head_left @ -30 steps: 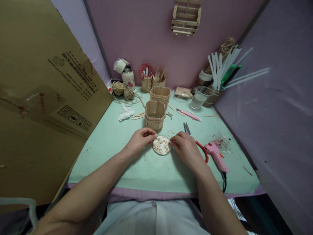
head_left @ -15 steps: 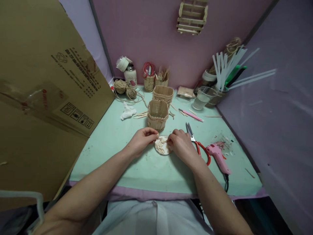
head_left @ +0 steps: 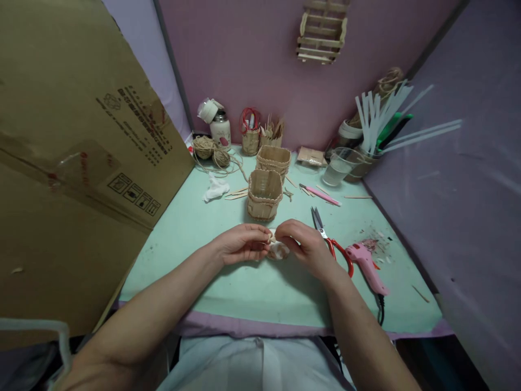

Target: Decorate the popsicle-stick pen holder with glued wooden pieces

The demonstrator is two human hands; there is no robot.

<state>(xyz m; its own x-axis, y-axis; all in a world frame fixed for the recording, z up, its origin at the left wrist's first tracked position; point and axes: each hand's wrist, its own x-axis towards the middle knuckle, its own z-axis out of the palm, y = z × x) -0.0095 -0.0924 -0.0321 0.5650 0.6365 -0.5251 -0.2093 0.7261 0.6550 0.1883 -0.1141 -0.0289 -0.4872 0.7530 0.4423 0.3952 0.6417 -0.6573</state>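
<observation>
My left hand (head_left: 245, 243) is closed, its thumb and fingers pinching small pale wood pieces (head_left: 271, 238). My right hand (head_left: 302, 242) meets it from the other side, fingertips pressed together at the same pieces; what they pinch is mostly hidden. Just below the fingertips lies a small round white dish (head_left: 280, 251) with some wood chips in it, partly covered by both hands. Directly beyond stands a square woven basket (head_left: 264, 195) of thin wood strips, and a similar basket (head_left: 273, 157) is behind it.
Red-handled scissors (head_left: 330, 239) and a pink glue gun (head_left: 366, 266) lie to the right. A pink pen-like tool (head_left: 321, 195), white tissue (head_left: 215, 187), twine balls (head_left: 207, 149) and a plastic cup (head_left: 337, 169) sit farther back. A cardboard box (head_left: 81, 179) walls the left side.
Both hands have come closer together over the dish, covering more of it. My left hand has turned, and small wood pieces now show between the fingertips. The view has shifted slightly.
</observation>
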